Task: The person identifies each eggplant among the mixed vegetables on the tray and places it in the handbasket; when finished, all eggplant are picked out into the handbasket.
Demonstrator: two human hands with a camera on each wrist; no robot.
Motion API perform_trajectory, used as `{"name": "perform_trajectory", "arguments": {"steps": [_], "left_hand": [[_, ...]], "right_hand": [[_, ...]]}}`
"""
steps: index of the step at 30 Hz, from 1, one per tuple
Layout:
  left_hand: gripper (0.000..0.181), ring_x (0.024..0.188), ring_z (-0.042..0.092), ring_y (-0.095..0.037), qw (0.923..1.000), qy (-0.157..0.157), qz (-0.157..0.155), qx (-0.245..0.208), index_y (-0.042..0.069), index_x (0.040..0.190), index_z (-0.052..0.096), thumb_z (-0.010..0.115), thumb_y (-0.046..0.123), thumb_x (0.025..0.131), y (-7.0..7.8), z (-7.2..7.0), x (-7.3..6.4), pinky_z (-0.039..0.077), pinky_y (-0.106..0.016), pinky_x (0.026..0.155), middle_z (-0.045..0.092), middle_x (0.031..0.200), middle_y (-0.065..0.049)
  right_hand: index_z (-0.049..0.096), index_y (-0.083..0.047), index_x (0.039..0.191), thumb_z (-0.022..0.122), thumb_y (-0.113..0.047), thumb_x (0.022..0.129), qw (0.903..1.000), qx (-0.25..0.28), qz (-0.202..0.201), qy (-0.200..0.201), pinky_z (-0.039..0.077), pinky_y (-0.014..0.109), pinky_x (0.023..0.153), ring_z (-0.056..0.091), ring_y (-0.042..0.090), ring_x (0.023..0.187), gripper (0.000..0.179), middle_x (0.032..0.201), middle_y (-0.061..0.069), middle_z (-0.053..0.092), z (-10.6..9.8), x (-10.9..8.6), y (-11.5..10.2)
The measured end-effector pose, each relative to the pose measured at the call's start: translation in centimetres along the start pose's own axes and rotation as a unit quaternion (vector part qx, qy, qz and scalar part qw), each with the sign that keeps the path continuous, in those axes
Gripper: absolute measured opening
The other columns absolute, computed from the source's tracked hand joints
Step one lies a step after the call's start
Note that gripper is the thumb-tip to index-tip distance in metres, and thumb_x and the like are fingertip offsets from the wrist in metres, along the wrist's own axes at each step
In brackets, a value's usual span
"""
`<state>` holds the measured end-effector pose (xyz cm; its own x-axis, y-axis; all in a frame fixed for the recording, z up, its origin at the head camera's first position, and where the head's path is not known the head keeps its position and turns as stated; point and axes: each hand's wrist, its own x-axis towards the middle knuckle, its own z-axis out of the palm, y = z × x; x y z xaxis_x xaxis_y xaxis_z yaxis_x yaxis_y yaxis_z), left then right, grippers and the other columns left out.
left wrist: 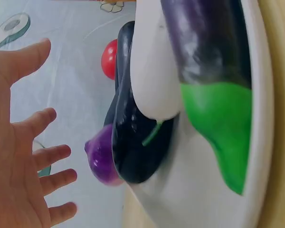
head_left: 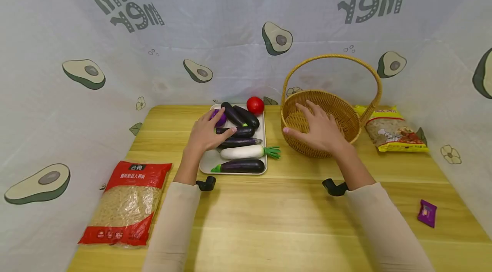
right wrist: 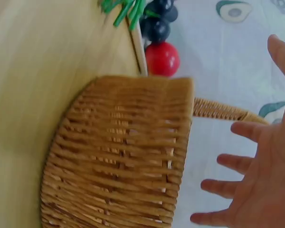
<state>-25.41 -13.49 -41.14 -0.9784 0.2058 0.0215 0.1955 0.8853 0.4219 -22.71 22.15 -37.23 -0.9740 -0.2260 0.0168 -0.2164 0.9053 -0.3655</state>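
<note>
My left hand [head_left: 207, 133], fingers spread, hovers over the left side of a white tray [head_left: 207, 163]. On the tray lie several dark eggplants [head_left: 244, 165], a white radish [head_left: 242, 152] with green leaves and a purple onion-like vegetable [head_left: 218, 117], partly hidden by the hand in the head view. A red tomato [head_left: 255, 105] sits at the tray's back right corner. My right hand [head_left: 319, 131] is spread above the front rim of a wicker basket [head_left: 307, 150] and holds nothing. In the right wrist view its fingers [right wrist: 235, 163] are apart from the basket's wall.
A red bag of pasta [head_left: 127, 203] lies at the left of the table. Behind the basket's right side is a yellow food bag [head_left: 396, 131]. A small purple packet [head_left: 427, 213] lies at the right. The basket's tall handle [head_left: 330, 56] arches upward near the back curtain.
</note>
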Motion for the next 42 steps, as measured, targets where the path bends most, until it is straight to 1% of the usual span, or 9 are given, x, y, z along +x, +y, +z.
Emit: {"name": "perform_trajectory", "arguments": {"steps": [5, 9, 13, 17, 23, 28, 33, 37, 42], "left_hand": [[0.085, 0.152, 0.027, -0.051, 0.9985, 0.004, -0.028, -0.046, 0.03, 0.165, 0.023, 0.051, 0.067, 0.094, -1.0, 0.1, -1.1, 0.033, -0.075, 0.114, 0.024, 0.17, -0.017], [0.081, 0.15, 0.031, -0.05, 0.9977, 0.004, -0.035, -0.058, 0.024, 0.166, 0.023, 0.051, 0.059, 0.098, -1.9, 0.6, -1.7, 0.033, -0.07, 0.117, 0.028, 0.166, -0.022], [0.077, 0.149, 0.034, -0.047, 0.9956, 0.0, -0.048, -0.08, 0.018, 0.166, 0.022, 0.051, 0.05, 0.101, -2.7, 1.1, -1.9, 0.032, -0.065, 0.12, 0.032, 0.164, -0.025], [0.073, 0.149, 0.035, -0.048, 0.9918, -0.011, -0.072, -0.105, 0.012, 0.166, 0.02, 0.048, 0.039, 0.103, -3.3, 1.4, -1.9, 0.032, -0.064, 0.121, 0.031, 0.164, -0.027], [0.067, 0.144, 0.042, -0.047, 0.987, -0.001, -0.095, -0.13, 0.007, 0.162, 0.031, 0.045, 0.018, 0.097, -4.0, 1.8, -1.7, 0.039, -0.06, 0.117, 0.04, 0.157, -0.03], [0.066, 0.144, 0.042, -0.045, 0.983, -0.001, -0.104, -0.151, 0.008, 0.159, 0.037, 0.044, 0.01, 0.093, -4.3, 2.1, -1.5, 0.043, -0.058, 0.114, 0.043, 0.156, -0.028], [0.07, 0.144, 0.042, -0.045, 0.9823, -0.002, -0.103, -0.156, 0.01, 0.158, 0.04, 0.044, 0.004, 0.089, -4.9, 2.6, -1.2, 0.044, -0.056, 0.112, 0.042, 0.156, -0.026], [0.069, 0.147, 0.038, -0.045, 0.9817, -0.004, -0.093, -0.166, 0.011, 0.159, 0.039, 0.045, 0.003, 0.09, -5.5, 3.0, -1.0, 0.04, -0.057, 0.118, 0.039, 0.159, -0.024], [0.068, 0.149, 0.036, -0.044, 0.9804, -0.01, -0.087, -0.176, 0.01, 0.159, 0.038, 0.048, 0.004, 0.092, -6.1, 3.1, -0.8, 0.034, -0.057, 0.122, 0.039, 0.16, -0.023]], "right_hand": [[0.027, -0.019, 0.164, 0.055, -0.073, 0.092, 0.9988, 0.032, -0.034, 0.016, 0.024, 0.075, 0.118, 0.023, 0.048, 0.154, 0.094, 0.171, 0.017, 0.019, 1.1, -1.1, -0.5], [0.034, -0.017, 0.161, 0.059, -0.069, 0.092, 0.9961, 0.061, -0.06, 0.02, 0.034, 0.072, 0.114, 0.031, 0.045, 0.151, 0.09, 0.167, 0.017, 0.029, 2.2, -2.0, -1.3], [0.043, -0.016, 0.156, 0.064, -0.063, 0.094, 0.9918, 0.09, -0.087, 0.025, 0.04, 0.069, 0.111, 0.041, 0.043, 0.146, 0.081, 0.16, 0.016, 0.04, 3.6, -3.0, -2.5], [0.052, -0.015, 0.15, 0.07, -0.052, 0.094, 0.9842, 0.133, -0.113, 0.029, 0.046, 0.064, 0.108, 0.053, 0.039, 0.136, 0.069, 0.152, 0.012, 0.052, 5.0, -3.7, -3.6], [0.061, -0.011, 0.141, 0.075, -0.041, 0.094, 0.9704, 0.188, -0.15, 0.018, 0.057, 0.054, 0.096, 0.066, 0.034, 0.117, 0.057, 0.14, 0.01, 0.063, 6.9, -4.1, -5.0], [0.063, -0.01, 0.138, 0.076, -0.038, 0.093, 0.9646, 0.218, -0.149, 0.001, 0.058, 0.051, 0.095, 0.067, 0.033, 0.116, 0.055, 0.141, 0.009, 0.064, 7.8, -3.9, -5.6], [0.065, -0.008, 0.136, 0.077, -0.034, 0.093, 0.9613, 0.234, -0.145, -0.013, 0.058, 0.049, 0.098, 0.067, 0.033, 0.116, 0.052, 0.138, 0.01, 0.066, 8.6, -3.7, -5.9], [0.065, -0.005, 0.135, 0.077, -0.033, 0.093, 0.9587, 0.241, -0.149, -0.027, 0.058, 0.048, 0.1, 0.068, 0.034, 0.117, 0.052, 0.133, 0.013, 0.068, 9.1, -3.6, -6.3], [0.066, -0.007, 0.135, 0.077, -0.035, 0.093, 0.9604, 0.227, -0.157, -0.033, 0.059, 0.044, 0.098, 0.068, 0.03, 0.116, 0.052, 0.13, 0.011, 0.07, 9.7, -3.3, -6.6]]}}
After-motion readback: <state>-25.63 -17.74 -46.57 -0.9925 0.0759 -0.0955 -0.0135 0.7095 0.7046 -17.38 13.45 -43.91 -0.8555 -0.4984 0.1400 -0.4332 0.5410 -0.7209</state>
